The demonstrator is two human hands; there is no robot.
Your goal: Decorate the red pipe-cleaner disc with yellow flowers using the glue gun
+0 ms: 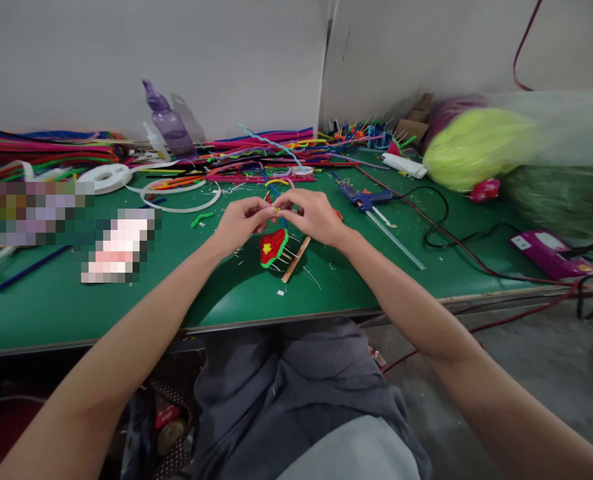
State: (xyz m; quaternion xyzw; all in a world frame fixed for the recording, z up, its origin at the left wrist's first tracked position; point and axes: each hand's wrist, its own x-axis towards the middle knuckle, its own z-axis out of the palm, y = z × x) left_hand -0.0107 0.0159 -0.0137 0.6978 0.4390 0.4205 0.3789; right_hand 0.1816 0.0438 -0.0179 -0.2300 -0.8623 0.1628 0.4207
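Note:
Over the middle of the green table, my left hand (246, 220) and my right hand (311, 213) meet with fingertips pinched together. A small yellow bit of pipe cleaner (276, 211) shows between them; the fingers hide most of it. Just below the hands is a red fuzzy piece (272, 247) with a green edge and a yellow star-like centre. Thin white bristles stick out on its right side. A flat wooden stick (296, 260) lies beside it, under my right hand. Behind my fingers, blue, yellow and purple pipe cleaners (278, 182) curve upward.
To the right lies a blue glue gun (366, 199) with a clear glue stick (396, 240) and a black cord. A purple power strip (551, 253) and stuffed plastic bags (481, 147) are farther right. Pipe cleaners (41, 147), white tape rolls (105, 179) and a purple bottle (169, 123) line the back.

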